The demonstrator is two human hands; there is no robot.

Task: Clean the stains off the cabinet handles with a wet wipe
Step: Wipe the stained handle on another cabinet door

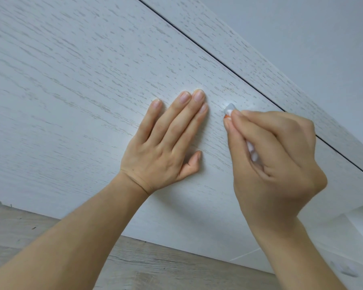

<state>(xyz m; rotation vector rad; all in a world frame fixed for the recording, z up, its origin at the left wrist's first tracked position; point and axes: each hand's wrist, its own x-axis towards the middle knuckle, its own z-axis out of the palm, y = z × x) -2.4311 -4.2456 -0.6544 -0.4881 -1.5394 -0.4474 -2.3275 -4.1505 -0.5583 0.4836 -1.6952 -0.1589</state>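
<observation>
A white wood-grain cabinet door point(82, 80) fills most of the view. My left hand point(166, 143) lies flat on it, fingers straight and pressed to the surface. My right hand point(277, 164) is curled and pinches a white wet wipe point(252, 152) at its fingertips. The fingertips hold the wipe against a small pale knob-like handle point(230, 107) on the door. A bit of orange point(226, 116) shows at the fingertips beside the handle. Most of the handle is hidden by my fingers and the wipe.
A dark gap point(218, 59) runs diagonally between this door and the neighbouring panel point(260, 59). A plain pale wall point(312, 38) is at the upper right. Grey wood-look flooring point(134, 264) runs below the cabinet's bottom edge.
</observation>
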